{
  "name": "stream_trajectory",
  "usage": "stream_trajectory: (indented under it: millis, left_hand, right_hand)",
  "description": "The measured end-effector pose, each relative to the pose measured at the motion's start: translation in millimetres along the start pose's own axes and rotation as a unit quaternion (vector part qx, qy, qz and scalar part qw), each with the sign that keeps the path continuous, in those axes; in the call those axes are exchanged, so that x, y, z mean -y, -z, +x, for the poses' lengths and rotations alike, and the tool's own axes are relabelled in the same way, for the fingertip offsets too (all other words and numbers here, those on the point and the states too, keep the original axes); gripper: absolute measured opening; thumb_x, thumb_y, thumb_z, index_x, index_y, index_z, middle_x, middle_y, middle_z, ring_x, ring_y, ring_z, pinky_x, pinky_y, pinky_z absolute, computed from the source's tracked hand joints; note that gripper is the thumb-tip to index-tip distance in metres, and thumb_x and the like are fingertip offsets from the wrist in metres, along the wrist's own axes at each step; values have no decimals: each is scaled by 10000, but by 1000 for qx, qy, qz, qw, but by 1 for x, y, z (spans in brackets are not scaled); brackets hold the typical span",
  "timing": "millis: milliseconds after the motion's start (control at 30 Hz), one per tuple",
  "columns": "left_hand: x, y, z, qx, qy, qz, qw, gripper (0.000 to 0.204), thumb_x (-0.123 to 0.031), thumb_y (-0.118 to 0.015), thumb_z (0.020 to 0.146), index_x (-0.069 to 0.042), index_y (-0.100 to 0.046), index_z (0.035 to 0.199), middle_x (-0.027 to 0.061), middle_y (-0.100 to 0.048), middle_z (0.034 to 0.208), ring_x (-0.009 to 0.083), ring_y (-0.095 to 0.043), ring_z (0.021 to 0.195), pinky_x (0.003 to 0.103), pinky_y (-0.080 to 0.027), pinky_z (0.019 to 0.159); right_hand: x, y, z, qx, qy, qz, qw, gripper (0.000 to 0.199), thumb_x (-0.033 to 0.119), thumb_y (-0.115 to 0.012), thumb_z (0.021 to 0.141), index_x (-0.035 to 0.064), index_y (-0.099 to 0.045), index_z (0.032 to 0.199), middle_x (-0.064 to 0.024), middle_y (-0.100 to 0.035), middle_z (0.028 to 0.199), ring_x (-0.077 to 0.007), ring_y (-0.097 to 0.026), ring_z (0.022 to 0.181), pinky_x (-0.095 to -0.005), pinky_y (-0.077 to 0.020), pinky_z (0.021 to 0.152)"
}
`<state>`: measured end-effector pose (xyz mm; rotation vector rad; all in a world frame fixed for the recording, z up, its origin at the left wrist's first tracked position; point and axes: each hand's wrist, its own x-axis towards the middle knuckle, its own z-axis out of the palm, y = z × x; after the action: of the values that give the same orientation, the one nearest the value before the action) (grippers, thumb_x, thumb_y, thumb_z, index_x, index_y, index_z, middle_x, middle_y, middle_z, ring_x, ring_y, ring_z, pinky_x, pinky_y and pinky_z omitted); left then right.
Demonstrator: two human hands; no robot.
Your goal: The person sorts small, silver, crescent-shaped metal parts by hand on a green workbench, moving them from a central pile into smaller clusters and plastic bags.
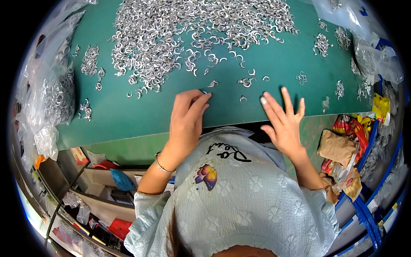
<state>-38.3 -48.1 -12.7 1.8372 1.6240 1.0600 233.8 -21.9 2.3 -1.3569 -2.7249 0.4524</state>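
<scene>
A big heap of small silvery C-shaped metal rings covers the far part of a green table mat. My left hand lies at the mat's near edge, its fingers drawn together over a ring at their tips; whether it grips one I cannot tell. My right hand rests flat beside it with fingers spread and nothing in it. A few loose rings lie just beyond both hands. A thin bracelet circles my left wrist.
Clear plastic bags of rings pile up at the left edge, and more bags at the right. Small ring clusters dot the mat's right side. Crumpled wrappers fill a blue crate at right. Shelves with clutter sit below left.
</scene>
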Motion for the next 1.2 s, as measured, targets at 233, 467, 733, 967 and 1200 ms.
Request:
stream_trajectory:
  millis: [233, 467, 733, 967, 1200]
  left_hand:
    - [-22, -14, 20, -8, 1, 95, 995, 430, 17, -725, 774, -30, -624, 1190, 132, -549, 1231, 315, -527, 1078, 385, -442, 873]
    - [-20, -19, 14, 61, -22, 15, 998, 305, 16, -681, 804, -20, -657, 1106, 135, -604, 1139, 311, -560, 1044, 374, -390, 926]
    - [-34, -28, 30, 37, -8, 72, 997, 316, -7, -709, 787, -54, -666, 1097, 67, -598, 1060, 239, -555, 951, 365, -362, 829]
    - [-29, -33, 36, 51, -23, 54, 997, 279, 13, -711, 770, -65, -666, 1034, 46, -591, 1032, 228, -552, 931, 359, -353, 822]
    - [-32, -27, 37, 35, 3, 44, 998, 273, 29, -687, 780, -67, -666, 1035, 66, -593, 1077, 243, -552, 965, 374, -366, 841]
  right_hand:
    - [-12, 8, 12, -106, -100, 16, 989, 684, 376, -583, 900, 108, -370, 1492, -64, -361, 1545, -372, -217, 1460, -659, -30, 1105]
    - [22, 8, 46, -7, 17, 68, 998, 719, 300, -741, 764, 85, -479, 1398, -61, -413, 1499, -339, -259, 1447, -678, -99, 1089]
    - [15, 15, 37, -49, -5, 97, 994, 567, 228, -712, 792, 44, -556, 1305, -59, -467, 1449, -303, -328, 1423, -652, -140, 1087]
    - [2, 13, 34, -99, -18, 159, 982, 584, 199, -710, 801, 41, -533, 1335, -97, -469, 1450, -313, -348, 1413, -594, -189, 1113]
    - [6, 13, 34, -30, 36, 134, 990, 576, 202, -712, 809, 26, -528, 1326, -78, -446, 1467, -300, -340, 1418, -622, -183, 1118]
